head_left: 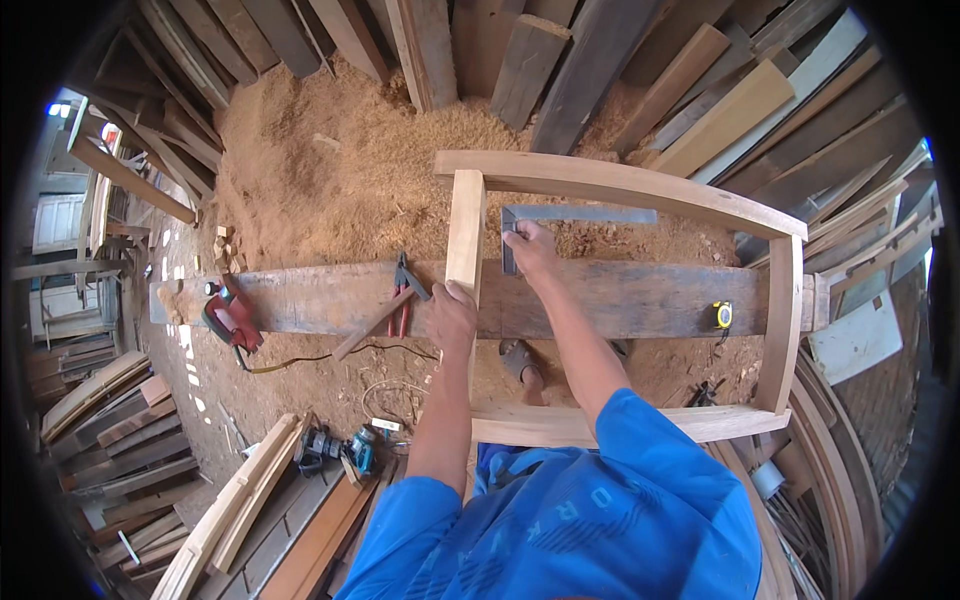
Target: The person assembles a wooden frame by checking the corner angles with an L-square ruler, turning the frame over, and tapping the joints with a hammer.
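A rectangular wooden frame point(640, 183) lies across the plank bench, its near rail close to my body. My left hand point(449, 318) is closed around the frame's left bar. In my right hand point(529, 249) is a try square point(590, 214), gripped by its dark stock. The square's blade points right, inside the frame and below the far rail. Just left of my left hand lie red-handled pincers point(403, 310) and a wooden-handled tool point(372, 327), whose head I cannot make out clearly.
On the plank bench point(600, 300) sit a yellow tape measure point(722, 315) at right and a red power tool point(232, 318) at left, its cord trailing below. A teal power tool point(360, 452) stands lower left. Sawdust point(310, 170) and leaning boards point(530, 65) lie beyond.
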Demonstrator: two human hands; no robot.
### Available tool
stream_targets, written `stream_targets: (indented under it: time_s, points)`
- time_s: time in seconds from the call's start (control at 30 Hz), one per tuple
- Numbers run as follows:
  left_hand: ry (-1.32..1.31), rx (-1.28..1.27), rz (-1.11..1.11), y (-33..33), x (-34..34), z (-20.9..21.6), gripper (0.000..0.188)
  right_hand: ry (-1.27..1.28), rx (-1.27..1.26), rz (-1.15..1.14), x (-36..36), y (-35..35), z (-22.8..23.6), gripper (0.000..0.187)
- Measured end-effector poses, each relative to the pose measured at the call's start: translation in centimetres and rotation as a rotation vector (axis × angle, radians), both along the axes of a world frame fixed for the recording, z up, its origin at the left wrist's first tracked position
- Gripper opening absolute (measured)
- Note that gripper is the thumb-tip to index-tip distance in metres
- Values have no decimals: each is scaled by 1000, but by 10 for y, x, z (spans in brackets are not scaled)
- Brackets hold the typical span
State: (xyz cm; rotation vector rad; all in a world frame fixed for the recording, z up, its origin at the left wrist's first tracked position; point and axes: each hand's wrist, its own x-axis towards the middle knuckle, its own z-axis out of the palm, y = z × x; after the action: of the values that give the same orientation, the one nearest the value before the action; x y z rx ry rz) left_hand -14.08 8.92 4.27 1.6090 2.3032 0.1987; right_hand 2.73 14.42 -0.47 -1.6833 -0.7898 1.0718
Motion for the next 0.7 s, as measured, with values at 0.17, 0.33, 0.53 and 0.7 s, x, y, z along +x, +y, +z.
stream_targets:
  time_s: [0.17, 0.33, 0.53, 0.7]
  points:
    - [-55, -75, 5, 4, 3, 6, 42, 42, -51, -7, -15, 47, -29, 11]
    - [-88, -113, 59, 7, 0, 1, 40, 167, -55, -67, -22, 72, -32, 11]
    - [-105, -119, 63, 10, 3, 5, 37, 239, -72, -113, -21, 78, -39, 17]
    - [-83, -138, 29, 12, 4, 4, 36, 134, -86, -122, -25, 80, -38, 18]
